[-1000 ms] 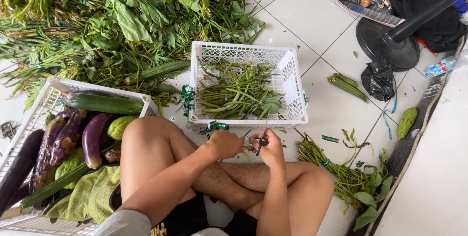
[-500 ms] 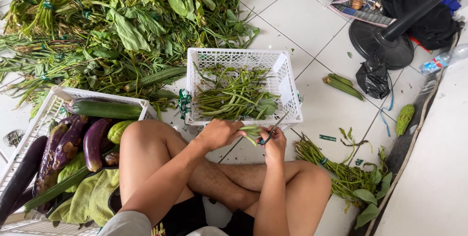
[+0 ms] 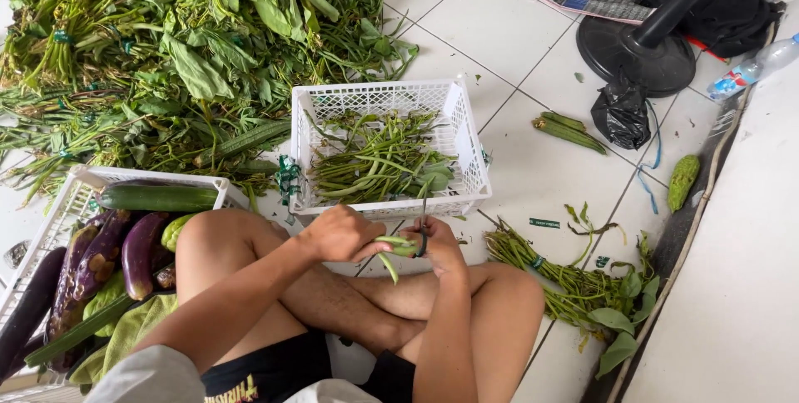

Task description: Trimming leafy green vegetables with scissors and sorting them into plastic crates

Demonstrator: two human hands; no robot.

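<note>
The person sits cross-legged on the tiled floor (image 3: 516, 29). The left hand (image 3: 339, 235) closes around a small bundle of green stems (image 3: 394, 247), held just above the knees. The right hand (image 3: 439, 247), at 3 o'clock of the left, grips scissors (image 3: 423, 228) whose blades meet the stems. At 12 o'clock stands a white basket (image 3: 466, 162) of cut greens. A leafy pile (image 3: 166, 62) lies at 10 o'clock, a crate of eggplants (image 3: 137, 253) at 9 o'clock.
</note>
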